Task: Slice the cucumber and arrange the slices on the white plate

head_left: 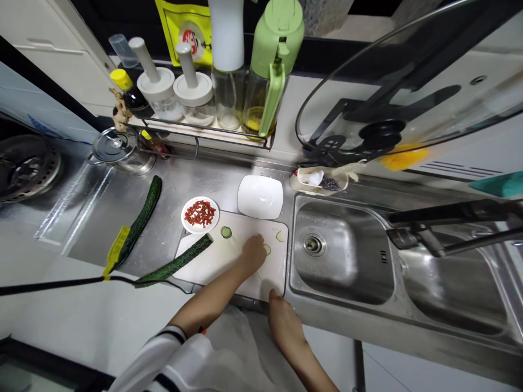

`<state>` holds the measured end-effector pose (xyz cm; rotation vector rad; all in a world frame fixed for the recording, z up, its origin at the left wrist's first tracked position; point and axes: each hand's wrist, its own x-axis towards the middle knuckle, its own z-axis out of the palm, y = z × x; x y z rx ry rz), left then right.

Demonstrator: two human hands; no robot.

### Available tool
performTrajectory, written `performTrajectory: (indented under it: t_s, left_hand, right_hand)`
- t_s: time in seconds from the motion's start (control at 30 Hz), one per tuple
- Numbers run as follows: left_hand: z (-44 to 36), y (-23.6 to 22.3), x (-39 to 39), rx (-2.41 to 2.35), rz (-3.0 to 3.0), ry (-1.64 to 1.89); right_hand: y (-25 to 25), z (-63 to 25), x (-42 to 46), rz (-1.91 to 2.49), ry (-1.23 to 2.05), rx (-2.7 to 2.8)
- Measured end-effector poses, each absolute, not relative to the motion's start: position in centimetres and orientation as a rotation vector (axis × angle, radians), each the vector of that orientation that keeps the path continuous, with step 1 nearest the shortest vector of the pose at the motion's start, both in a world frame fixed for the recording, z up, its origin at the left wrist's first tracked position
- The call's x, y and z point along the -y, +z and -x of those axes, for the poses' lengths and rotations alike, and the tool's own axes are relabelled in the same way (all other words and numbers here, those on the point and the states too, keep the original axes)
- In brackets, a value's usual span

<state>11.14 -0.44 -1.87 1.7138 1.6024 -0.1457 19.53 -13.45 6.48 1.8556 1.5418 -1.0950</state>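
Note:
On the white cutting board (241,272) my left hand (254,254) reaches down with its fingers drawn together at a pale cucumber slice (267,249), which shows beside the fingertips. My right hand (284,321) is closed at the board's lower right edge; what it grips is hidden. A thin line on the board near it could be a blade edge, but I cannot tell. A cut cucumber (175,267) lies across the board's left side. One dark green cucumber end piece (226,232) and another pale slice (280,236) rest farther back on the board.
A plate of small red pieces (200,202) and a white dish (260,196) stand behind the board. A whole cucumber (143,218) with a yellow tag lies left. The sink (343,256) is right; a pot (118,148) and a condiment rack (220,130) are behind.

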Motion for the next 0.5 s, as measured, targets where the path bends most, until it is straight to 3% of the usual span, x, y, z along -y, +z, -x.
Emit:
performTrajectory:
  t_s: [0.5]
  left_hand:
    - [-10.69, -2.23, 0.27, -1.557, -1.662, -0.062]
  right_hand:
    - [5.48, -19.78, 14.03, -1.875, -1.063, -1.573]
